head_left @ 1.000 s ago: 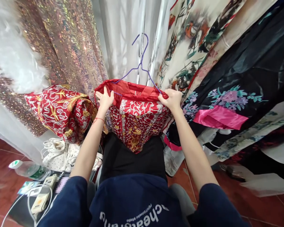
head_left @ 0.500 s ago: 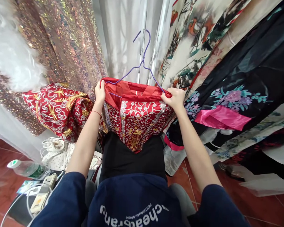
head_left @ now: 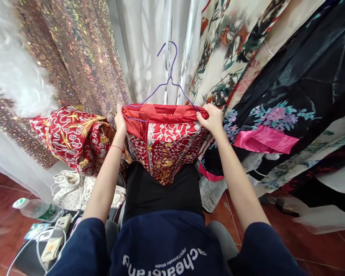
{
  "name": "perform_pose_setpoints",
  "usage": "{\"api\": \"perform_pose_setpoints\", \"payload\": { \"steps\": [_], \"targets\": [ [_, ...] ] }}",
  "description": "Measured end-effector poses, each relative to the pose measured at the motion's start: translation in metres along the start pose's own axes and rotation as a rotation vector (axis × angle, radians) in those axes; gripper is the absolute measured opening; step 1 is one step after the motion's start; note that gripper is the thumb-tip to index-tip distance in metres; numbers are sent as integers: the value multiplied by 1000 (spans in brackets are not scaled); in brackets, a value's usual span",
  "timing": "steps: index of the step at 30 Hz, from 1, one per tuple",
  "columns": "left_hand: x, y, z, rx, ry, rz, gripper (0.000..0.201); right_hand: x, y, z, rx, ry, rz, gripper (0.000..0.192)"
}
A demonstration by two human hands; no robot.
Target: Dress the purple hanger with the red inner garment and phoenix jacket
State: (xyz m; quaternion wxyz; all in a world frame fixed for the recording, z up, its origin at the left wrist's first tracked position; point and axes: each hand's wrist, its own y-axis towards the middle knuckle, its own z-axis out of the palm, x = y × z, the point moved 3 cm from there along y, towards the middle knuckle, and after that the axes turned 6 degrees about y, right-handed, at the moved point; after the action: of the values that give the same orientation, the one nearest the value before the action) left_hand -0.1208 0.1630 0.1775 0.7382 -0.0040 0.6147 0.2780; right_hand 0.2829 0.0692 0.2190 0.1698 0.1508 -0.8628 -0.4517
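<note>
A red embroidered garment (head_left: 169, 153) with gold and silver thread hangs over my black-clothed lap, its pointed hem downward. A purple wire hanger (head_left: 170, 78) runs along its top, hook up, with the shoulders of the wire inside the red waistband. My left hand (head_left: 120, 120) grips the waistband's left end, fingers closed around cloth and wire. At the opposite end, my right hand (head_left: 211, 118) pinches the cloth with thumb and fingers beside the hanger's arm. A second red embroidered piece (head_left: 71, 138) lies bunched just left of my left forearm.
Sequined fabric (head_left: 83, 50) and white fluff (head_left: 17, 65) hang at left. Printed and black floral garments (head_left: 299, 84) hang at right, with a pink satin strip (head_left: 266, 140). Lower left hold a plastic bottle (head_left: 37, 209), a dotted white bag (head_left: 67, 189) and a power strip (head_left: 54, 241).
The waistband's left end and my left hand sit slightly lower, and the hanger hook has dropped a little. Both hands keep their hold. The view has shifted slightly.
</note>
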Motion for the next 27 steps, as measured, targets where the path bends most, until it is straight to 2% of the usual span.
{"api": "perform_pose_setpoints", "payload": {
  "steps": [5, 8, 11, 15, 18, 21, 24, 27],
  "targets": [
    [-3, -9, -2, -15, 77, 32, 49, -3, -3, 3, 1, 29, 21, 17],
    [0, -9, -3, -20, 63, 6, 52, -1, -3, 3, 1, 30, 18, 17],
    [4, -13, -3, -2, -53, -82, 52, 0, -2, 1, -2, 25, 20, 17],
    [10, -31, 4, 113, -196, -166, 56, 0, -6, 2, 8, 54, 47, 19],
    [24, -51, 10, 173, -256, -288, 53, 5, -17, 14, 108, 171, 87, 20],
    [37, -63, 10, 156, -283, -382, 45, 13, -28, 30, 176, 260, 123, 18],
    [38, -60, 4, 130, -259, -341, 50, 18, -32, 36, 156, 247, 133, 18],
    [29, -50, -1, 134, -151, -202, 55, 15, -35, 29, 128, 247, 144, 22]
  ]
}}
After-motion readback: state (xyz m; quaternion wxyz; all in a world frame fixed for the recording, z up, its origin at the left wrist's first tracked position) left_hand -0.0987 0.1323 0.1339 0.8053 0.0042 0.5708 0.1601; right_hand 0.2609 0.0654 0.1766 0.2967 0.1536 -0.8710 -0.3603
